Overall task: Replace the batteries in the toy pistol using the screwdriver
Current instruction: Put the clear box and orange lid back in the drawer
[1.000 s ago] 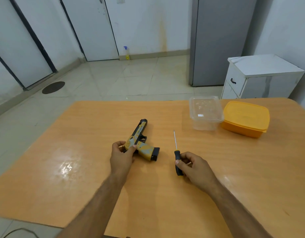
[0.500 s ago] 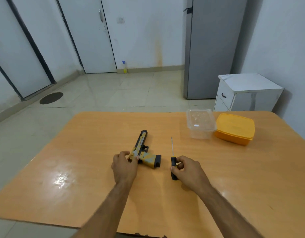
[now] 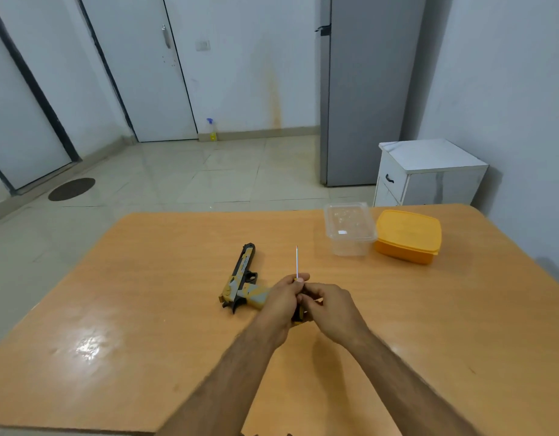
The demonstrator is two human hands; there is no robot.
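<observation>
While both hands meet over the middle of the table (image 3: 146, 309), the screwdriver (image 3: 296, 262) stands between them, its thin shaft pointing away from the person. The left hand (image 3: 283, 305) pinches it where shaft meets handle; the right hand (image 3: 330, 309) curls its fingers round the handle lower down. The pistol (image 3: 242, 283) lies flat just left of the left hand, untouched (its grip end nearly under the knuckles), long axis running away and slightly right, parallel to the shaft. The left hand is nearer, so it would likely steady the pistol while the right brings the tip over
</observation>
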